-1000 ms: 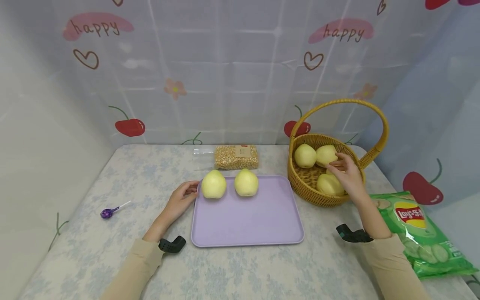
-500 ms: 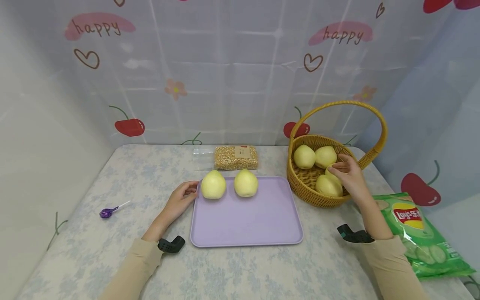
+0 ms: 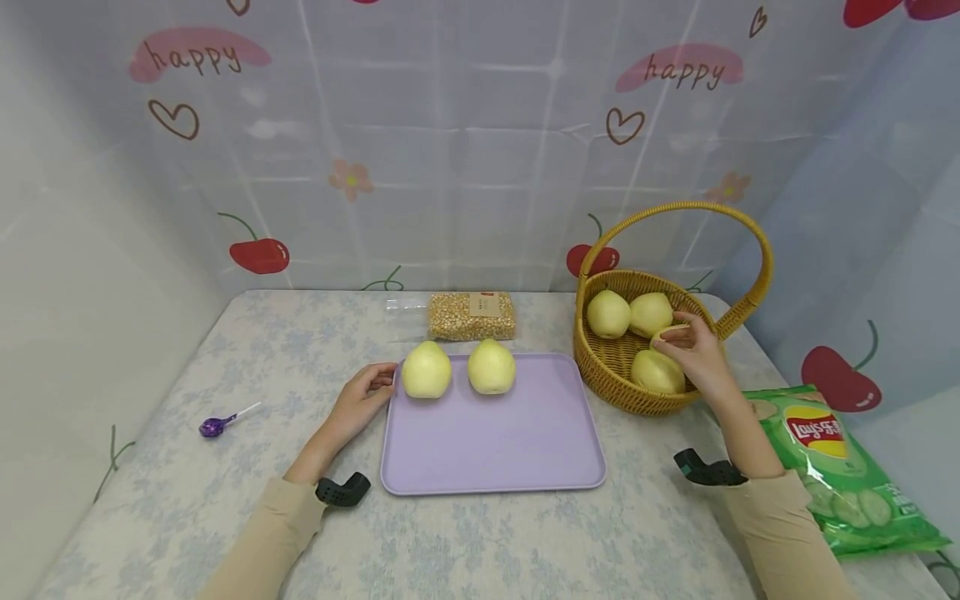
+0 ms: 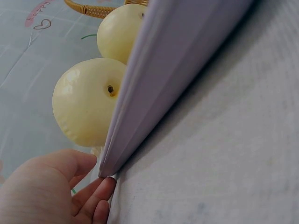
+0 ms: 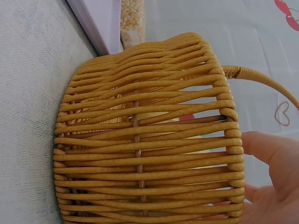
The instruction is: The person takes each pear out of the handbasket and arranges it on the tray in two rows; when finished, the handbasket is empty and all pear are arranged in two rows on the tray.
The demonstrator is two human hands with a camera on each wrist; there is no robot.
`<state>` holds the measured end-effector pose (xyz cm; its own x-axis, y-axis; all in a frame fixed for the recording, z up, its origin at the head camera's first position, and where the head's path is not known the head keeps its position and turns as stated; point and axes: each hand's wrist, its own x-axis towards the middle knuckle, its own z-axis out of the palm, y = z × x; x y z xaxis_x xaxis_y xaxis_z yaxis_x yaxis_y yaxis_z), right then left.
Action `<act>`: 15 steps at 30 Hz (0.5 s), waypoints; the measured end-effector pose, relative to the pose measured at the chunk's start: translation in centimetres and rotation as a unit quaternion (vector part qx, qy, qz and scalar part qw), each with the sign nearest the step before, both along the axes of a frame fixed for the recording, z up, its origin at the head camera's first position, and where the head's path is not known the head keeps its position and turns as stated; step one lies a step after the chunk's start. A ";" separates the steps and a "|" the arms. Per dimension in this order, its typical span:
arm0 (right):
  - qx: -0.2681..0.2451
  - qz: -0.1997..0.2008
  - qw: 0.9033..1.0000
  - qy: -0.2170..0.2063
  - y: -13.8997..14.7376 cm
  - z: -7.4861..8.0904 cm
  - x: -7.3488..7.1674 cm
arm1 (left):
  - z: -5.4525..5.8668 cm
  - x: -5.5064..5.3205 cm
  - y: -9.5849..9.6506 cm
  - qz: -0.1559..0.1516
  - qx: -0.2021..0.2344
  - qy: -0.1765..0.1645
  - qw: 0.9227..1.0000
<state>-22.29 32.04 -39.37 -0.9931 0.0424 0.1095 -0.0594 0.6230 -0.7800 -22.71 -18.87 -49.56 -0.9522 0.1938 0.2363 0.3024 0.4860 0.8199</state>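
My left hand (image 3: pixel 366 395) rests at the left edge of the lilac tray (image 3: pixel 487 450), its fingertips touching the far left corner in the left wrist view. Two pale yellow pears, a left pear (image 3: pixel 427 371) and a right pear (image 3: pixel 492 367), sit along the tray's far side. My right hand (image 3: pixel 701 354) reaches into the wicker basket (image 3: pixel 613 379) and holds a pear (image 3: pixel 667 335), thumb and fingers on either side; the hand covers part of it. Other pears lie there too: two at the back (image 3: pixel 608 314) and one in front (image 3: pixel 657 372). The basket's wall hides most of the right hand's work in the right wrist view.
Behind the tray lies a clear bag of corn kernels (image 3: pixel 471 316). A green chip bag (image 3: pixel 840 467) lies right of my right forearm. A purple lollipop (image 3: pixel 217 426) is on the left of the table. The basket's tall handle (image 3: pixel 690 203) arches over it.
My right hand's fingers have closed in around the pear in the basket, and more of it is now covered. My left hand and the tray stay where they were.
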 end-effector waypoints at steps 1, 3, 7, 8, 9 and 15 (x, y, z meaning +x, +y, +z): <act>-0.001 0.001 1.000 -0.001 0.0 0.0 0.0 | 0.0 0.0 0.0 -0.001 0.002 -0.001 1.000; -0.004 0.003 1.000 -0.004 0.0 -0.1 -0.1 | 0.1 0.0 0.0 -0.006 0.005 -0.013 1.000; -0.005 0.014 1.000 -0.018 0.0 0.0 -0.1 | 0.2 -0.1 0.0 -0.008 0.010 -0.029 0.999; -0.005 0.019 1.000 -0.024 0.0 0.0 -0.1 | 0.2 -0.1 0.0 -0.007 0.009 -0.030 0.999; -0.004 0.026 0.999 -0.031 0.0 0.0 -0.1 | 0.2 -0.1 -0.1 -0.006 0.007 -0.031 0.999; 0.012 0.069 0.995 -0.064 0.1 0.2 -0.2 | 0.2 -0.1 -0.1 0.000 -0.003 -0.035 0.999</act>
<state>-22.45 32.16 -39.17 -0.9952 -0.0964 -0.0195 -0.0462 0.6341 -0.7719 -22.80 -18.99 -49.35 -0.9664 0.1946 0.1677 0.2441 0.4920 0.8357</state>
